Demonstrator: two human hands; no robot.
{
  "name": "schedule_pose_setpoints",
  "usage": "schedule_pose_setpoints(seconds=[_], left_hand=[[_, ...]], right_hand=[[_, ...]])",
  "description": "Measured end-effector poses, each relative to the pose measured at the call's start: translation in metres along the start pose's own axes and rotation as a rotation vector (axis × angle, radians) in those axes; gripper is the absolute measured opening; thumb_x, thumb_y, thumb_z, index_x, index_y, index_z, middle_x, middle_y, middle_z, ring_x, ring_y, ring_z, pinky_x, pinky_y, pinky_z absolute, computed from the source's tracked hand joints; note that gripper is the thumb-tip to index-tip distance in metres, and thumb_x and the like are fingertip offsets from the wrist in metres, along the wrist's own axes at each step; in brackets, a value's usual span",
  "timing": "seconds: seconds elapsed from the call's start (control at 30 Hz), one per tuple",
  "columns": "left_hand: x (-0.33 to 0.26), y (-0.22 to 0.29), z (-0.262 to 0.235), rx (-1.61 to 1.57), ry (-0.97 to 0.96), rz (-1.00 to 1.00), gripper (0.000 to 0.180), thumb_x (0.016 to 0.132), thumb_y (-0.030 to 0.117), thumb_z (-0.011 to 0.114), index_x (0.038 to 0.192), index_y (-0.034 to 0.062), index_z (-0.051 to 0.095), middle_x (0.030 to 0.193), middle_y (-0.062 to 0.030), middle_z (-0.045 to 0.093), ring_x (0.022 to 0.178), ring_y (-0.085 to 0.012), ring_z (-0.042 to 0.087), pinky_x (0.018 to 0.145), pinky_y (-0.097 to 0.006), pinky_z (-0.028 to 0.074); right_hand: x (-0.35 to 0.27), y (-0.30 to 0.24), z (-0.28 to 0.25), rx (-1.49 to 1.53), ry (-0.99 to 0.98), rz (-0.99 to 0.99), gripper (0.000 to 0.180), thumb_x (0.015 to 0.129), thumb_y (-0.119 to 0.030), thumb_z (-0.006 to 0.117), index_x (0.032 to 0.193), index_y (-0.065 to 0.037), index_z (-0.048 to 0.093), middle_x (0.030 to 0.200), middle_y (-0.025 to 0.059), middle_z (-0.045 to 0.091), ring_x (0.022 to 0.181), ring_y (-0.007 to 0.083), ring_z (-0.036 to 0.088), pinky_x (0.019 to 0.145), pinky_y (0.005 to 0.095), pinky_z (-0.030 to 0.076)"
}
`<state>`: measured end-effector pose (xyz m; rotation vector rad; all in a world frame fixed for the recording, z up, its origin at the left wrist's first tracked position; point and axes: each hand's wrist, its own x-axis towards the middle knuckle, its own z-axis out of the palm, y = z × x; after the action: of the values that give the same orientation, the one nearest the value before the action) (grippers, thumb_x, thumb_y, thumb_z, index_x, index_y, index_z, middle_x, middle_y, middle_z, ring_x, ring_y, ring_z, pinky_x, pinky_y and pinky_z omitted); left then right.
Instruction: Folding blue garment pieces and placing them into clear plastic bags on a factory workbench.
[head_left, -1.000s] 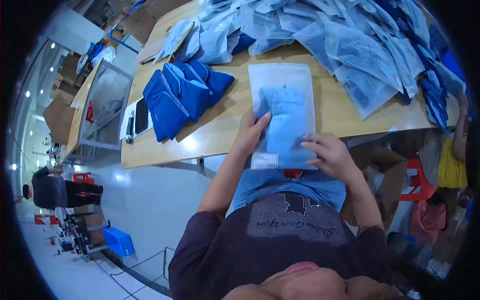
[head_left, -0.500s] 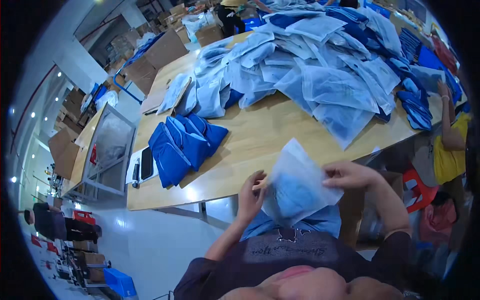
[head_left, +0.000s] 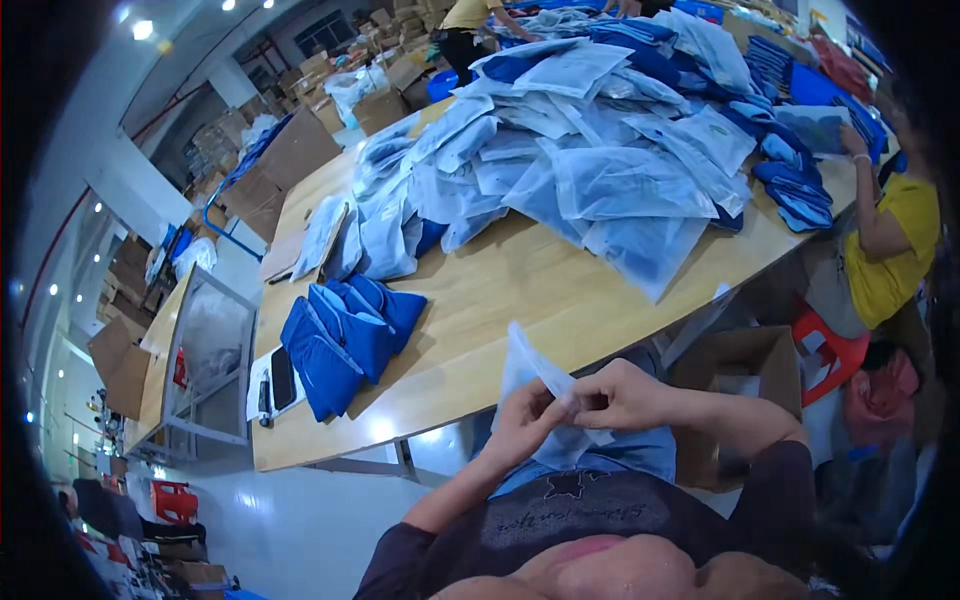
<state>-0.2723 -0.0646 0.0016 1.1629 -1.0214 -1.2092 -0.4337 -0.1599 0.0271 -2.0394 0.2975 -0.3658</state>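
Note:
A frosted plastic bag (head_left: pixel 522 360) is held in front of my body, just off the table's near edge. My left hand (head_left: pixel 526 415) is closed on its edge, fingers bent. My right hand (head_left: pixel 625 394) pinches the bag right beside it, the fingertips of both hands nearly touching. The bag is seen narrow and slanted, partly covered by my hands, so its contents do not show. On the table to the left lies a small stack of folded blue cloth items (head_left: pixel 350 335), apart from both hands.
A large heap of filled frosted bags (head_left: pixel 600 150) covers the far part of the wooden table (head_left: pixel 470 325). A phone (head_left: pixel 283 375) and a black marker (head_left: pixel 265 397) lie at its left edge. A cardboard box (head_left: pixel 745 365) stands below right. A person in yellow (head_left: pixel 890 220) works at right.
My hands have come together on the bag, the right moving left. The bag has turned from broadside to narrow, hiding the blue content seen before. The whole view has shifted slightly.

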Motion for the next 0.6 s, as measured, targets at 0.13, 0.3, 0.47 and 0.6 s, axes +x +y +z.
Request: schedule_pose_setpoints(seconds=[0.13, 0.3, 0.47, 0.6], left_hand=[[0.001, -0.015, -0.011, 0.055, -0.009, -0.055, 0.023, 0.09, 0.017, 0.054, 0.086, -0.0047, 0.06, 0.071, -0.0058, 0.058, 0.065, -0.0089, 0.048, 0.058, -0.022, 0.04], [0.005, 0.001, 0.003, -0.198, 0.017, -0.127, 0.02, 0.089, 0.015, 0.056, 0.085, -0.0038, 0.061, 0.069, -0.0044, 0.057, 0.061, -0.0089, 0.046, 0.055, -0.022, 0.038], [0.032, 0.006, 0.005, 0.181, -0.016, 0.092, 0.017, 0.087, 0.013, 0.059, 0.078, -0.0007, 0.06, 0.064, -0.0026, 0.055, 0.056, -0.0091, 0.043, 0.051, -0.022, 0.036], [0.048, -0.006, 0.012, 0.284, -0.062, 0.215, 0.018, 0.085, 0.012, 0.06, 0.072, 0.0005, 0.057, 0.061, -0.0022, 0.054, 0.053, -0.0096, 0.042, 0.049, -0.022, 0.035]], right_hand=[[-0.012, -0.003, 0.012, -0.258, 0.064, -0.092, 0.019, 0.082, -0.019, 0.062, 0.071, -0.006, 0.054, 0.055, 0.0029, 0.052, 0.046, 0.0207, 0.046, 0.047, 0.0317, 0.037], [-0.016, -0.008, 0.0, -0.241, 0.172, -0.023, 0.024, 0.08, -0.017, 0.066, 0.068, -0.005, 0.051, 0.055, 0.0026, 0.05, 0.045, 0.0194, 0.042, 0.046, 0.0299, 0.035], [-0.016, -0.012, -0.007, -0.305, 0.368, 0.046, 0.024, 0.08, -0.017, 0.066, 0.068, -0.004, 0.05, 0.057, 0.0037, 0.05, 0.046, 0.0186, 0.042, 0.047, 0.0295, 0.036], [-0.019, 0.001, -0.012, -0.283, 0.378, 0.05, 0.022, 0.082, -0.021, 0.062, 0.072, -0.004, 0.052, 0.059, 0.0049, 0.052, 0.049, 0.0227, 0.046, 0.05, 0.0329, 0.037]])
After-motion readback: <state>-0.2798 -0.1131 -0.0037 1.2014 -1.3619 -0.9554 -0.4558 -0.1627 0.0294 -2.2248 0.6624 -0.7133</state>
